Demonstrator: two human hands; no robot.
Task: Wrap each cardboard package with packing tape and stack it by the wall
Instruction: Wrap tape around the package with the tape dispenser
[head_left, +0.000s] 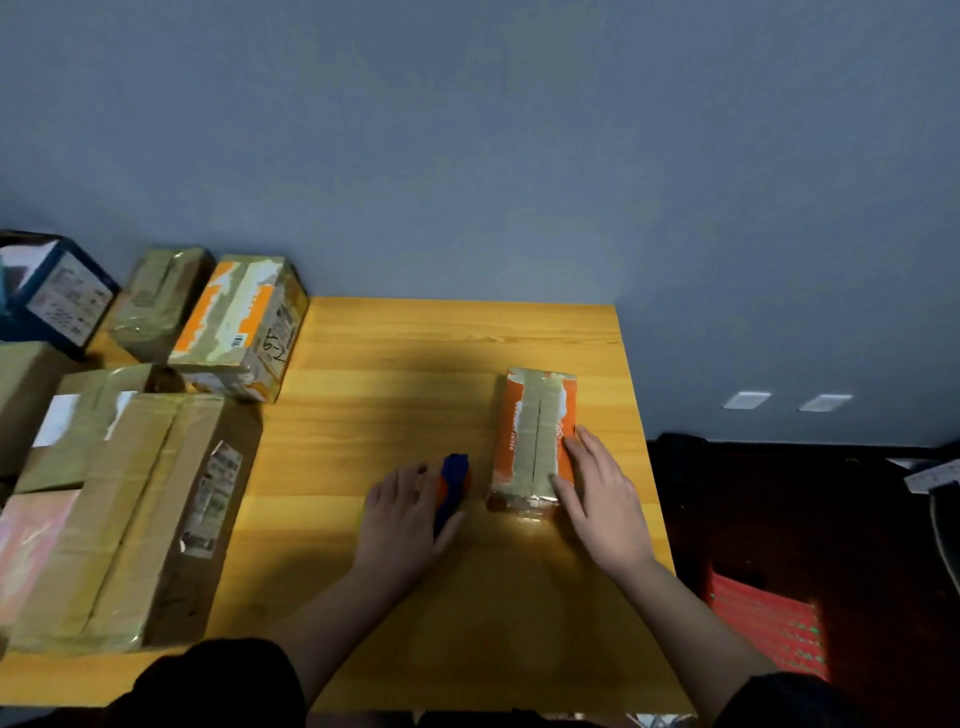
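Head view: my right hand (597, 499) lies flat, fingers straight, along the right edge of a small orange cardboard package (535, 436) wrapped in clear tape, lying lengthwise near the right side of the wooden table (395, 364). My left hand (400, 519), just beside the package, curls around a blue-and-orange tape dispenser (453, 486) resting on the tabletop. Taped boxes (119, 499) crowd the table's left side, and an orange-printed box (236, 325) stands close to the blue wall (467, 156).
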